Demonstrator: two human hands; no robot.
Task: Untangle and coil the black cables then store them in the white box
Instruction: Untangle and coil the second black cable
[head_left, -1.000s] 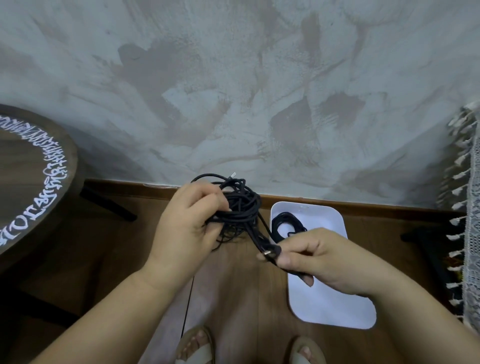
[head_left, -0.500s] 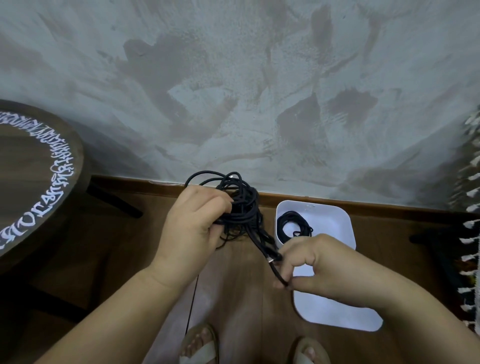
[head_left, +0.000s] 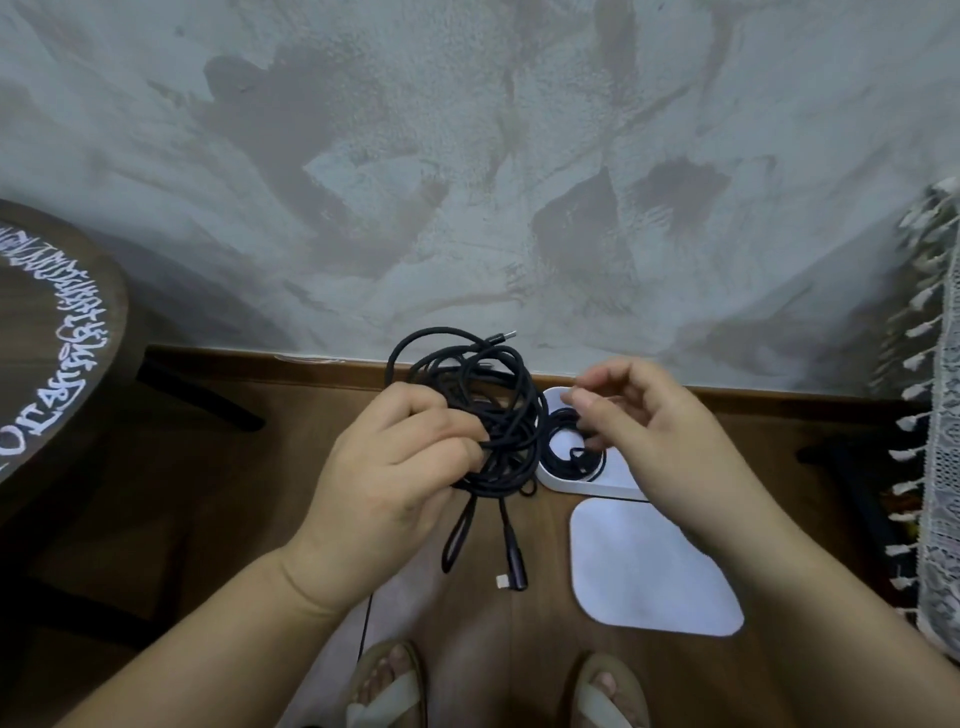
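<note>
left hand (head_left: 395, 467) gripping tangled black cables (head_left: 501, 415), right hand (head_left: 654, 431) fingers loosely curled, holding nothing, over white box (head_left: 589, 488), coiled cable (head_left: 567, 474) inside

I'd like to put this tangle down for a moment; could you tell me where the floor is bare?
Free: wooden floor between the round table and your left hand gripping the tangled cables, and the strip between their dangling plugs and the white lid. Crowded: the white box already holds a coiled cable, with your right hand above it.
</note>
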